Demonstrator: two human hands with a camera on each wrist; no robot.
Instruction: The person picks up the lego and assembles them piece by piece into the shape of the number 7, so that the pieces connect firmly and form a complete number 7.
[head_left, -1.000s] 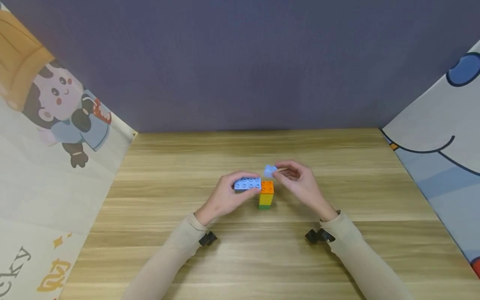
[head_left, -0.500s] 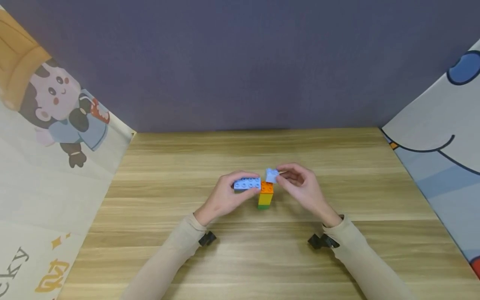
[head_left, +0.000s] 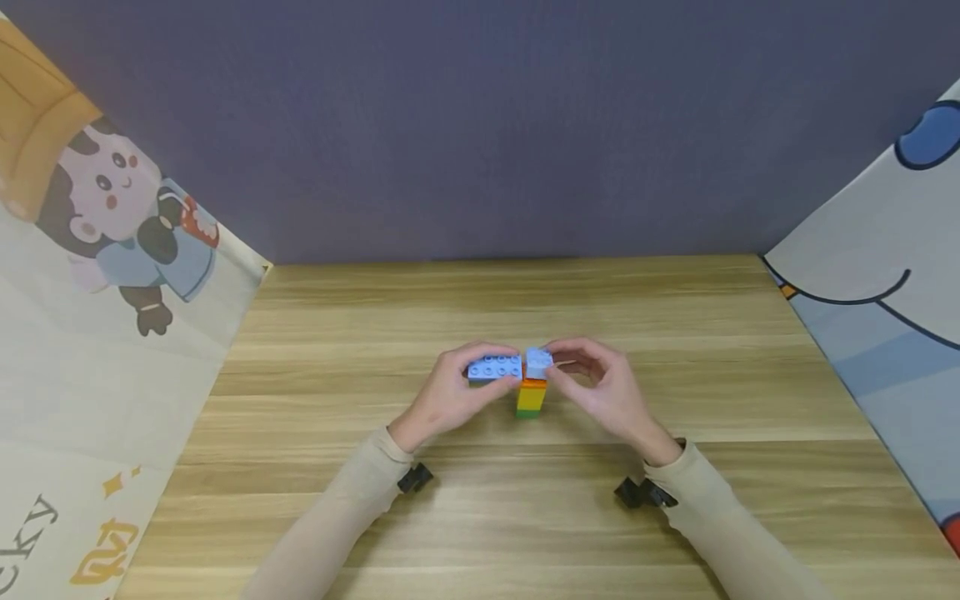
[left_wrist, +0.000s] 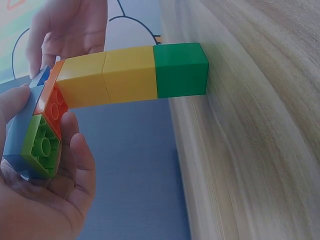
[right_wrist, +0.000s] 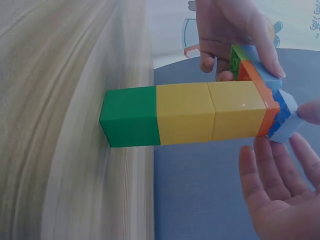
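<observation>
A tower stands on the table: a green brick point(left_wrist: 181, 70) at the bottom, two yellow bricks point(left_wrist: 130, 74) above it and an orange brick point(left_wrist: 50, 107) across the top. The orange brick juts out to the left, with a light green brick point(left_wrist: 44, 145) beside its overhang. My left hand point(head_left: 448, 390) grips the long light-blue brick point(head_left: 495, 367) that covers these two, thumb in front and fingers behind. Between thumb and fingers, my right hand point(head_left: 606, 383) pinches a small light-blue brick point(right_wrist: 288, 120). It sits tilted at the studs on the orange brick's right end, beside the long one.
The wood-grain table point(head_left: 360, 325) runs back to a dark blue-grey panel point(head_left: 510, 133). Printed cartoon sheets rise at the left point(head_left: 60, 350) and right point(head_left: 862, 250) edges. Black wrist mounts point(head_left: 416, 477) hang at both sleeves.
My right hand has brought the small light-blue brick down and toward me, from behind and above the tower onto the orange top. The left hand has stayed put on the long brick.
</observation>
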